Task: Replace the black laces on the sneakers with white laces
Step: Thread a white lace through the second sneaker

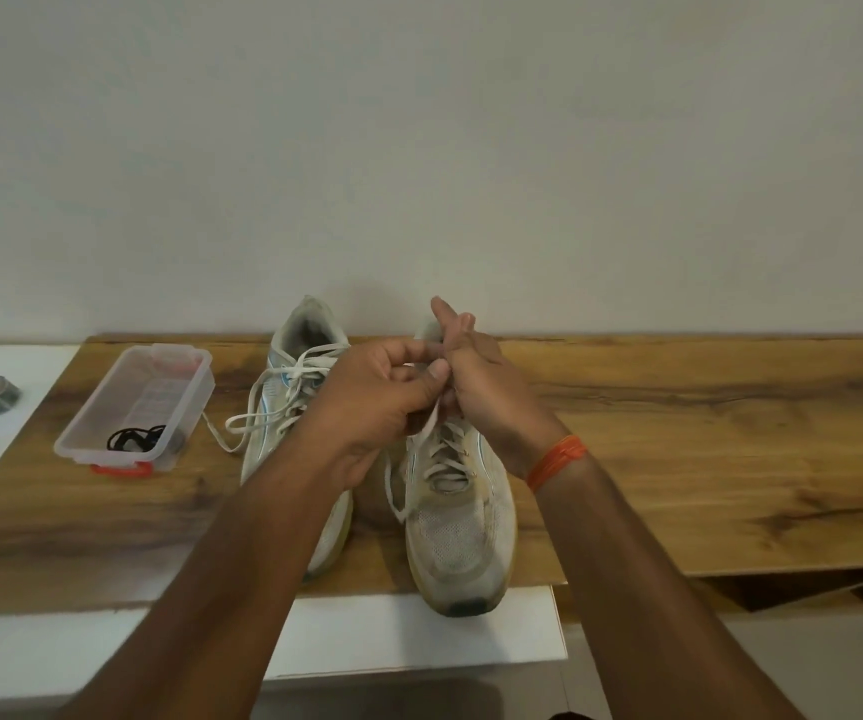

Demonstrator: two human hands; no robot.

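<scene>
On a wooden tabletop (678, 407), both hands pinch a white lace (426, 426) above the right sneaker (463, 532).
Left hand (377, 402) and right hand (486, 387) touch; black laces (133, 439) lie in a clear plastic box (101, 407).

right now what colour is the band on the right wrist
Orange wrist band, seen in the head view.

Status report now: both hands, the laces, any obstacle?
Left hand and right hand pinching white lace over right sneaker. Black laces in box. No obstacle visible.
</scene>
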